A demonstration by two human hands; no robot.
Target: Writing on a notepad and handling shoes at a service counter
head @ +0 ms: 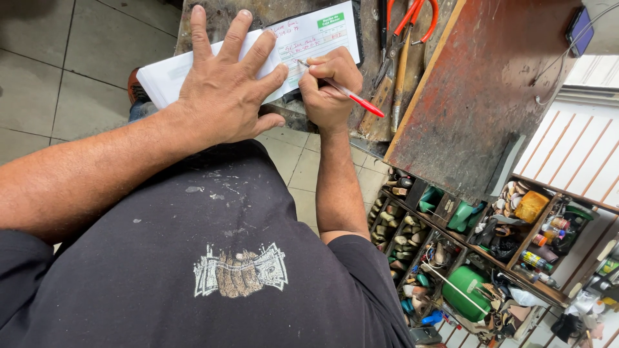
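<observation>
My left hand lies flat with fingers spread on a white receipt pad and holds it down on the worn workbench. The pad has a green patch at its top corner and handwriting on its lines. My right hand grips a red pen, with its tip touching the pad's page just right of my left fingers. My black T-shirt fills the lower part of the view.
Red-handled pliers and a wooden-handled tool lie on the bench right of the pad. A reddish-brown board slopes at right, with a phone at its corner. Below stand compartments of small parts and green containers.
</observation>
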